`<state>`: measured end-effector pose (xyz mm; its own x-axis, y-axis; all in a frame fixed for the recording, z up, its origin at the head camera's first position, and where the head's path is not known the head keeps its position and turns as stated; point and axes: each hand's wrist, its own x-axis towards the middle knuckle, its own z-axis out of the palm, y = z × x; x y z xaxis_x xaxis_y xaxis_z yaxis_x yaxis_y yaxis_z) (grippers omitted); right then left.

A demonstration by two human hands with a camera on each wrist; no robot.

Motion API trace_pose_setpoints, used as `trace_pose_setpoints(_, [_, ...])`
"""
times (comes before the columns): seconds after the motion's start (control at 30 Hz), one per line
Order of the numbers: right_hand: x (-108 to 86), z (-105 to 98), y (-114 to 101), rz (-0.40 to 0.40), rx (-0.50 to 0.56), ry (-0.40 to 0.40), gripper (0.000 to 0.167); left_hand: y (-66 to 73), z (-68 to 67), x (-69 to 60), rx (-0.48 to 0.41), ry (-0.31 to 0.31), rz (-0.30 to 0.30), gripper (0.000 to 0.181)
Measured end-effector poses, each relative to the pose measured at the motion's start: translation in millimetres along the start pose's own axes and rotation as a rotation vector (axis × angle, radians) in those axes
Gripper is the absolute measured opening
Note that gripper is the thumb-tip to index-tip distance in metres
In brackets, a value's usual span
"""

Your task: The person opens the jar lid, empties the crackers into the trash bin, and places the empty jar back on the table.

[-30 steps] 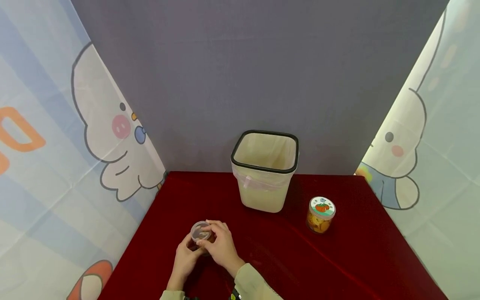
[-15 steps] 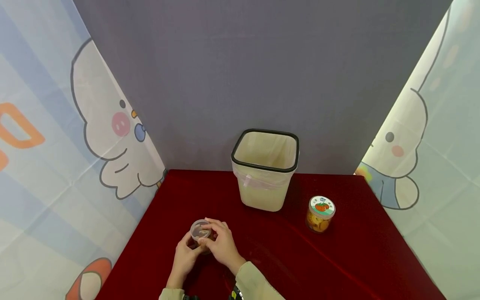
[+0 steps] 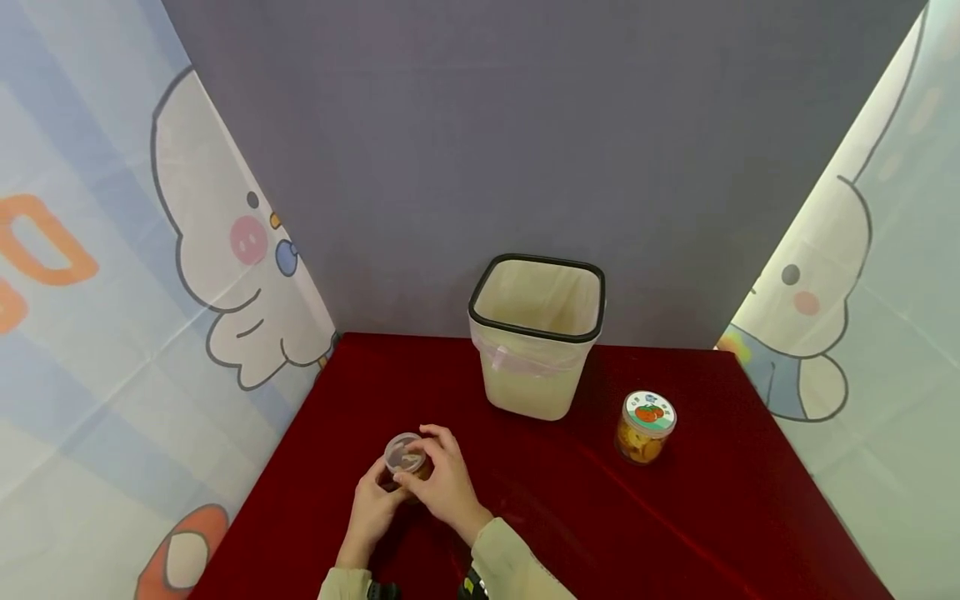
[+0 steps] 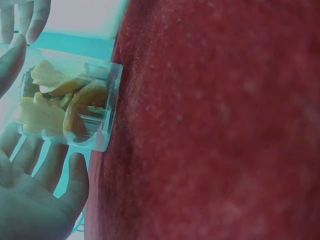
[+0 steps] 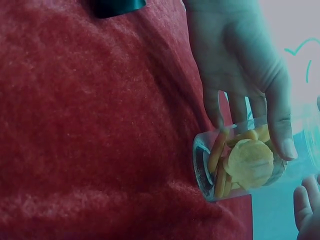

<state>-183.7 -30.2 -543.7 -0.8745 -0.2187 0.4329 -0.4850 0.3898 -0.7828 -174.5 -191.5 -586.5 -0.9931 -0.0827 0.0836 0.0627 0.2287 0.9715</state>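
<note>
A clear jar of round, yellow-brown biscuit-like pieces (image 5: 250,162) stands near the front left of the red cloth. My left hand (image 3: 370,510) grips its side, with fingers around the body in the left wrist view. At the translucent round top (image 3: 403,454), my right hand (image 3: 444,487) holds the rim between thumb and fingers; one finger stretches past the far edge. I cannot tell whether that top is a lid or an open mouth. In the left wrist view, right-hand fingers (image 4: 35,22) hang by the jar's top end.
A cream bin (image 3: 528,383) with a black rim and a thin liner stands at the back middle. To its right is a second jar (image 3: 643,433), its lid printed with orange fruit. A grey backdrop and patterned side curtains enclose the red cloth (image 3: 540,492).
The head view has shifted slightly. My right hand's fingers have spread a little, with one now reaching farther past the rim. The left hand keeps its hold on the jar.
</note>
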Motion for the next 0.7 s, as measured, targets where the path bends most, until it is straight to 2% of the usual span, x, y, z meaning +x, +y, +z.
trace_pose_setpoints(0.17, [-0.6, 1.8, -1.8, 0.028, -0.014, 0.0, 0.037, -0.5, 0.4, 0.6, 0.011, 0.007, 0.002, 0.059])
trace_pose_setpoints(0.4, [1.3, 5.5, -5.6, 0.089, -0.037, 0.01, 0.039, -2.9, 1.5, 2.8, 0.003, 0.019, 0.041, 0.058])
trace_pose_setpoints(0.57, [-0.8, 6.9, -4.1, 0.07, -0.01, 0.062, 0.038, -2.4, 3.7, 3.4, -0.001, 0.008, 0.044, 0.057])
trace_pose_setpoints(0.7, [-2.7, 6.5, -1.7, 0.034, 0.006, 0.065, 0.039, -2.9, 2.8, 2.1, 0.019, 0.02, 0.035, 0.056])
